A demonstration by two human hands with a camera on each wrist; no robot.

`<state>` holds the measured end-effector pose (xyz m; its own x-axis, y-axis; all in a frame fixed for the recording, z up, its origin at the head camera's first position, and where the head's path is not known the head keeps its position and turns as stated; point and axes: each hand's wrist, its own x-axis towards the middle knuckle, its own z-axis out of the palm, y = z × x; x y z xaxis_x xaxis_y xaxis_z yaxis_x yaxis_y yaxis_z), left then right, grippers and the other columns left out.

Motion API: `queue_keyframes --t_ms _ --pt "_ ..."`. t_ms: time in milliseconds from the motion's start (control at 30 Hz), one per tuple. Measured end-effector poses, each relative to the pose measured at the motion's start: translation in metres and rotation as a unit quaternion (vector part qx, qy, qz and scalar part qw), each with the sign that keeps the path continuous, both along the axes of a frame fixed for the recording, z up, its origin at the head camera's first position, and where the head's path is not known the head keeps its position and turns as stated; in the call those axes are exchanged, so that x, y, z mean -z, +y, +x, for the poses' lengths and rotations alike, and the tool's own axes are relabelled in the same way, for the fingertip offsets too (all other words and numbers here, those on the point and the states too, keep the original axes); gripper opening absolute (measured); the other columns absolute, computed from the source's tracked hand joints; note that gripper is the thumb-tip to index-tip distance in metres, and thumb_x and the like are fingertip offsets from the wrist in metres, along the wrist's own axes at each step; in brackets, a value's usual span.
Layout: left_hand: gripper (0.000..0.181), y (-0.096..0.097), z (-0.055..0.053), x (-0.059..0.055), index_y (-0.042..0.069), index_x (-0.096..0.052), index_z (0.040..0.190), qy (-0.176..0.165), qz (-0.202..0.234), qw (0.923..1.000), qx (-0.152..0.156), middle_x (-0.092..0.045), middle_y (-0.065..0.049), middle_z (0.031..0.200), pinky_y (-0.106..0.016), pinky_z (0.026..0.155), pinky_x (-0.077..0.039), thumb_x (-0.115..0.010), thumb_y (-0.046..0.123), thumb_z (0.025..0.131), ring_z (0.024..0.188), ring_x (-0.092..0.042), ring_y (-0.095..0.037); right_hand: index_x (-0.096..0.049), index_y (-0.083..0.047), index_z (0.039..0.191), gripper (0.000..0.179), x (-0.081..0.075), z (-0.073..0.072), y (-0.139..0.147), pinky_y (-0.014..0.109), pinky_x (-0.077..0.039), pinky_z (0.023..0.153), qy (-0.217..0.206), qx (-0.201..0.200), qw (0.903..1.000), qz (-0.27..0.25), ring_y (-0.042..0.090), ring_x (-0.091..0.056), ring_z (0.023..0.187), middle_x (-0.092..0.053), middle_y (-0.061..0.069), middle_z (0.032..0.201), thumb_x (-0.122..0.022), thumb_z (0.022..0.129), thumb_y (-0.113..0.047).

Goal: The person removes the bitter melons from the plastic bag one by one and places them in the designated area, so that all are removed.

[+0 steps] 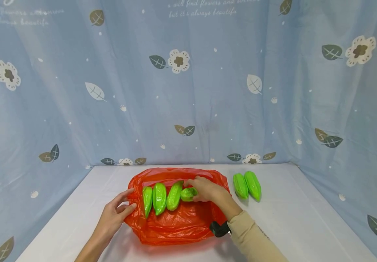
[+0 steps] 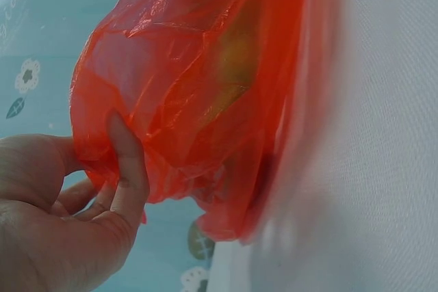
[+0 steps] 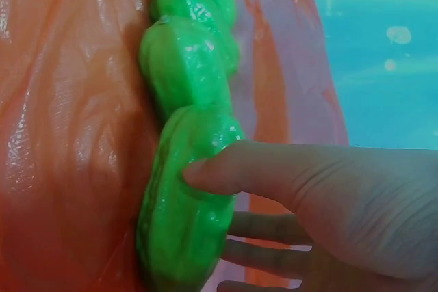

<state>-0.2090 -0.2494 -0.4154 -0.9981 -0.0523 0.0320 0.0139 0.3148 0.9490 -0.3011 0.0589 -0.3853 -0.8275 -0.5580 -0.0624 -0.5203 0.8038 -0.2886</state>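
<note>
A translucent red plastic bag [image 1: 172,233] lies with its mouth spread wide on the white table. Its left edge is gripped between the thumb and fingers of my left hand [image 1: 111,214], and in the left wrist view the film [image 2: 171,100] bulges up beside the fingers. My right hand [image 1: 208,189] reaches into the bag and holds a glossy green, ridged, cucumber-like vegetable [image 3: 181,217], thumb on top and fingers behind it. Left of it in the bag stand three more, a slanted one [image 1: 175,196], a middle one [image 1: 159,197] and a partly covered one [image 1: 147,200].
Two more green vegetables, one [image 1: 240,186] beside the other [image 1: 252,185], lie on the white table [image 1: 290,218] right of the bag. A black strap [image 1: 219,229] sits by the right sleeve. A blue patterned curtain [image 1: 208,91] encloses the table's back and sides.
</note>
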Motion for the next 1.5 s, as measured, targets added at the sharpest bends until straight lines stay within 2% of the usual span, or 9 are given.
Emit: queue_keyframes --t_ms 233,500,800,1500 --pt "0.060 0.000 0.000 0.001 0.017 -0.045 0.146 -0.002 0.002 1.0000 -0.001 -0.050 -0.015 0.143 -0.023 0.074 -0.056 -0.069 0.025 0.092 0.091 -0.065 -0.007 -0.058 -0.019 0.131 0.051 0.006 -0.003 -0.002 0.037 -0.051 0.096 -0.022 0.020 0.9995 0.002 0.018 -0.053 0.105 -0.059 0.003 0.119 -0.077 0.084 -0.013" --pt "0.058 0.000 0.000 0.001 0.017 -0.047 0.144 0.006 -0.002 1.0000 -0.004 -0.052 -0.015 0.140 -0.024 0.074 -0.057 -0.070 0.026 0.091 0.090 -0.066 -0.009 -0.057 -0.021 0.131 0.053 0.012 -0.005 -0.002 0.036 -0.050 0.098 -0.022 0.021 0.9995 0.001 0.016 -0.053 0.107 -0.060 0.000 0.120 -0.078 0.083 -0.013" --pt "0.060 -0.001 0.001 0.001 0.015 -0.045 0.146 0.008 0.004 1.0000 0.004 -0.050 -0.016 0.141 -0.024 0.072 -0.057 -0.069 0.024 0.092 0.089 -0.066 -0.008 -0.057 -0.021 0.131 0.052 0.010 -0.004 0.000 0.036 -0.051 0.097 -0.026 0.021 0.9994 -0.002 0.017 -0.053 0.107 -0.060 0.001 0.120 -0.077 0.084 -0.011" --pt "0.059 0.000 0.001 0.000 0.016 -0.045 0.146 0.000 -0.003 1.0000 -0.001 -0.050 -0.015 0.142 -0.023 0.073 -0.057 -0.069 0.025 0.092 0.090 -0.065 -0.008 -0.058 -0.021 0.124 0.047 0.004 0.000 0.002 0.036 -0.051 0.096 -0.001 -0.002 0.9999 -0.011 0.017 -0.055 0.104 -0.061 0.001 0.114 -0.078 0.083 -0.010"
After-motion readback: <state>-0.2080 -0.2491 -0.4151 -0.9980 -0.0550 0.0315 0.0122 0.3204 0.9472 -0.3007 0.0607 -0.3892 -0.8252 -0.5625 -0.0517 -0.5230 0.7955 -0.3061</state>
